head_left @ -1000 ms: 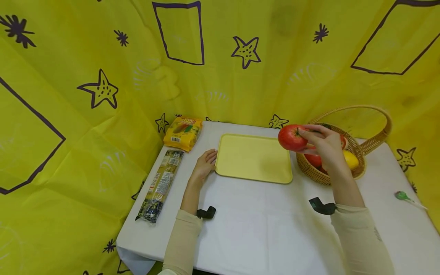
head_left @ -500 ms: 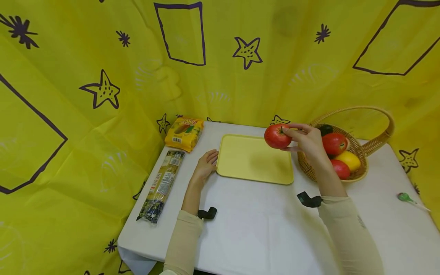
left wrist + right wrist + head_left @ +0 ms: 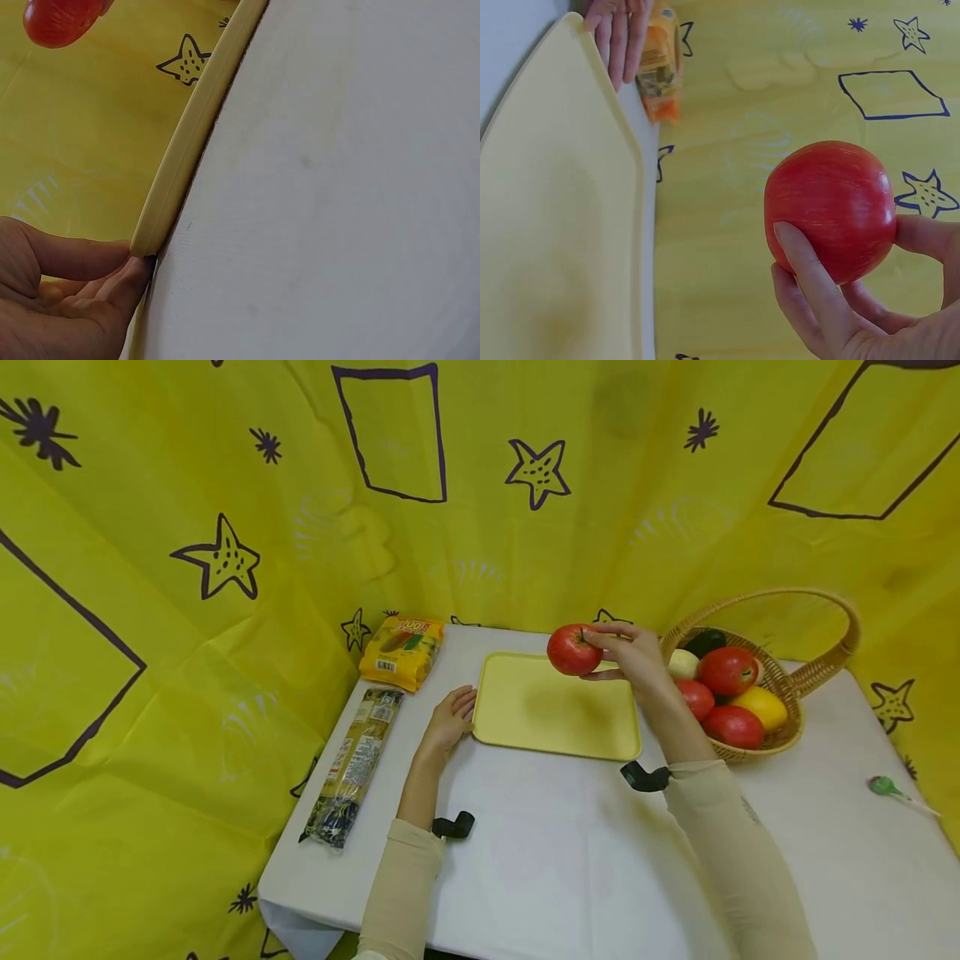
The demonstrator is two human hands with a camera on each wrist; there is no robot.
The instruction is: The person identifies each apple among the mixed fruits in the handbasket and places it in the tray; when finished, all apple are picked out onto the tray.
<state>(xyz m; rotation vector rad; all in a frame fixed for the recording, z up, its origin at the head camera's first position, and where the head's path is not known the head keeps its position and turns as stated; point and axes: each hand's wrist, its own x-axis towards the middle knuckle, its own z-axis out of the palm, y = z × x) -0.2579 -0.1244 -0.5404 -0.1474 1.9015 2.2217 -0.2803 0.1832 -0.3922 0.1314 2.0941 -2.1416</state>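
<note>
Your right hand (image 3: 628, 658) has carried the red apple (image 3: 570, 650) from two o'clock to nearly twelve over the yellow tray (image 3: 517, 706), uncovering a pale round fruit (image 3: 682, 665) at ten o'clock in the basket (image 3: 780, 678).

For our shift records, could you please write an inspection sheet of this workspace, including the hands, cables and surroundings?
Surface: table, white on top.
Job's things: red apple held above the yellow tray; basket holding fruit, right of the tray.
Clutter: yellow packet and long packet left of the tray; green lollipop near the table's right edge.
Hands: left hand touches the tray's left edge; right hand grips the apple.
Cables: nothing seen.
Surroundings: patterned yellow curtain behind the table.
</note>
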